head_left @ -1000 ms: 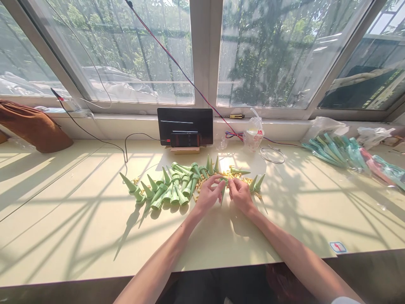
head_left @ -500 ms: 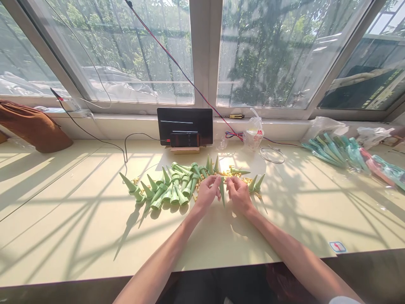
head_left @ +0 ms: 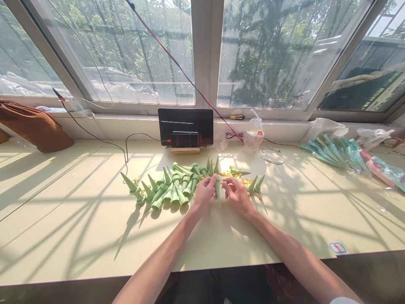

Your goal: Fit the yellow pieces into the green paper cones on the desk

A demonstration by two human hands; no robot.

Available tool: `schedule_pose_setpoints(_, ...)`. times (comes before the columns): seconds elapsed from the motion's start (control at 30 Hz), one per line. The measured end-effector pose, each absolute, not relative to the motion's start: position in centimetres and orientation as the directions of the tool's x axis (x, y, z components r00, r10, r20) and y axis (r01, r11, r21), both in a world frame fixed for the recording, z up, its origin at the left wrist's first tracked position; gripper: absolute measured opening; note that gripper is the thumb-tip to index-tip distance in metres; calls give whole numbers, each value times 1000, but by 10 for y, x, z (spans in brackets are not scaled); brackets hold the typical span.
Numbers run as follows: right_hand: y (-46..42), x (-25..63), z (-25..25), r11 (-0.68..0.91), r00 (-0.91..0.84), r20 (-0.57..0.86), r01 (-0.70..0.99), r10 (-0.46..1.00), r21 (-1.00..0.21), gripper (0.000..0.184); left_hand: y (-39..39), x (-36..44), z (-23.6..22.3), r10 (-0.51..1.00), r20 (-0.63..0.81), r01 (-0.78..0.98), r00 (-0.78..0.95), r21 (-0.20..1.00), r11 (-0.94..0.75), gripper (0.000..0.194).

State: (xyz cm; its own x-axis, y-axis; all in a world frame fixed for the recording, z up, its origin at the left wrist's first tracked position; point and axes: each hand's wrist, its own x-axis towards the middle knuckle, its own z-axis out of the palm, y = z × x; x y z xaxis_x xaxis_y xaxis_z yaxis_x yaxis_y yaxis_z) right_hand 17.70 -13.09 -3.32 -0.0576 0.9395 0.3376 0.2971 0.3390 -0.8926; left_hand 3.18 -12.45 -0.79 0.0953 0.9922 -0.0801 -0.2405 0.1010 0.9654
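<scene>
My left hand (head_left: 205, 192) is closed around the wide top of a green plastic spike (head_left: 218, 193), whose point hangs downward. My right hand (head_left: 237, 195) is just to the right of that spike, apart from it, with fingers curled together. Anything between these fingertips is too small to make out. Left of my hands lies a pile of green spikes (head_left: 175, 194), some on their sides and some point up. Small yellow pieces (head_left: 226, 174) are scattered behind and around my hands. Two green spikes (head_left: 257, 184) stand to the right of my right hand.
A black tablet (head_left: 186, 118) and a phone (head_left: 185, 140) lean near the window sill. A tied plastic bag (head_left: 254, 134) and a coiled cable (head_left: 272, 155) lie behind. Bagged teal strips (head_left: 335, 150) are at right, a brown pouch (head_left: 34, 126) at left.
My left hand has drawn the spike slightly left and tipped it into clearer view. My right hand has come away from the spike, its fingers loosening a little.
</scene>
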Motion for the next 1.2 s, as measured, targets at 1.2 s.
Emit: schedule_pose_setpoints(1.2, -130, 181, -33, 454, -198, 414, 508, 888, -732, 25, -124, 26, -13, 994, -62, -93, 94, 993, 71, 50)
